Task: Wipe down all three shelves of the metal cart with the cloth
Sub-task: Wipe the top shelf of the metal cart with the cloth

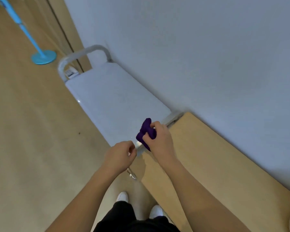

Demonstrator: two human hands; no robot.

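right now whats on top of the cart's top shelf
Only the purple cloth, bunched in the right hand over the near end of the top shelf; contact unclear. The lower shelves are hidden beneath it.

Right hand fisted (left hand curled)

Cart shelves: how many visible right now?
1: the top shelf, running along the wall; lower shelves may be hidden beneath it.

**Surroundings: floor, blue pole, wall, wooden table**

A tan floor fills the 9 o'clock side. At 11 o'clock a light-blue pole leans up from its round base. A white wall spans 1 to 3 o'clock, and a wooden table lies along it at 4 o'clock.
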